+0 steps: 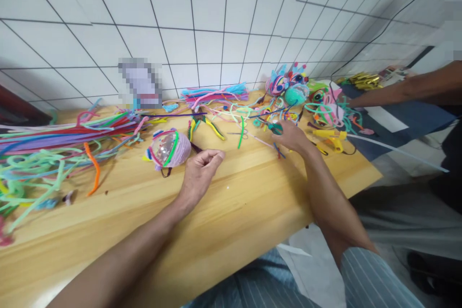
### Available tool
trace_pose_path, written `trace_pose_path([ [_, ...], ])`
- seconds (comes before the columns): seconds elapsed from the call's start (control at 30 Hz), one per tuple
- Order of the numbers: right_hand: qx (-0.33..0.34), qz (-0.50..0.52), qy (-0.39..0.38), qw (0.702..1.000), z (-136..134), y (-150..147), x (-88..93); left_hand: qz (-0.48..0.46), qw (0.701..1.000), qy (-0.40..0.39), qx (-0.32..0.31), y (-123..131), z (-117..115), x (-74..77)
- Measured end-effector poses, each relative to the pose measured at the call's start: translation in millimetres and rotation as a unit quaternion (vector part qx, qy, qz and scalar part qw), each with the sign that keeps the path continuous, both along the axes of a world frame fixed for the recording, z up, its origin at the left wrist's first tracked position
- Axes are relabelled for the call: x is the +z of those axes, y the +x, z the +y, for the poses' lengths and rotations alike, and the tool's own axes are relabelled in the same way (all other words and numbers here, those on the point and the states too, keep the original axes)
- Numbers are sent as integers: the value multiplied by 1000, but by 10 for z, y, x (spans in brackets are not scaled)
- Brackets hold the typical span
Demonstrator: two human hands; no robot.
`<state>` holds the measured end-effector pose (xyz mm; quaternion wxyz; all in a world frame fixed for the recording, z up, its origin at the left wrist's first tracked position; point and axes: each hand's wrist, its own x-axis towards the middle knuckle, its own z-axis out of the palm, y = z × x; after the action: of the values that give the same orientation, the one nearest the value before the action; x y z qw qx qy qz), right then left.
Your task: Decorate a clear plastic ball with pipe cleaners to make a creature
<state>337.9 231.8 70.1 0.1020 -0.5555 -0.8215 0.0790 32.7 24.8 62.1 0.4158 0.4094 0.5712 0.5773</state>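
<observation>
My left hand (200,167) rests on the wooden table (224,211) with its fingers curled into a loose fist, just right of a small pipe-cleaner figure (168,148) with a shiny pink and lilac body. What the curled fingers hold, if anything, is hidden. My right hand (293,135) reaches forward into a tangle of pipe cleaners, its fingers closed around a small teal piece (276,128). Yellow-handled pliers (204,126) lie between the two hands, a little farther back.
A big heap of coloured pipe cleaners (46,149) covers the table's left side. Finished fuzzy figures (288,85) stand at the back right by the tiled wall. Another person's arm (404,87) reaches in from the right. More yellow tools (330,138) lie near the right edge.
</observation>
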Motion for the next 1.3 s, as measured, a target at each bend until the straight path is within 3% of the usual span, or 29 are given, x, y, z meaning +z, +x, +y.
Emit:
trace_pose_path([
  [0.17, -8, -47, -30, 998, 66, 113, -143, -62, 998, -17, -26, 7, 5, -5],
  [0.27, 19, 4, 18, 1000, -24, 31, -126, -136, 990, -16, -33, 5, 32, -16],
  [0.37, 93, 148, 36, 984, -355, -266, -44, -237, 971, -2, -37, -10, 64, -6],
  [0.5, 196, 277, -122, 933, -1063, -873, 60, -308, 951, 15, -31, -34, 84, -16],
  [0.57, 206, 301, -163, 917, -1346, -1132, 69, -316, 948, 19, -25, -40, 83, -33],
  [0.67, 190, 311, -187, 912, -1531, -1332, 40, -320, 947, 31, -25, -40, 77, -43],
  [0.77, 179, 312, -182, 915, -1520, -1300, 29, -334, 941, 32, -39, -30, 68, -11],
  [1.0, 172, 333, -174, 911, -1475, -885, 130, -373, 927, 12, -41, 29, 19, 191],
  [1.3, 46, 406, -138, 902, -1633, -440, 273, -430, 903, -10, -16, 96, -20, 519],
])
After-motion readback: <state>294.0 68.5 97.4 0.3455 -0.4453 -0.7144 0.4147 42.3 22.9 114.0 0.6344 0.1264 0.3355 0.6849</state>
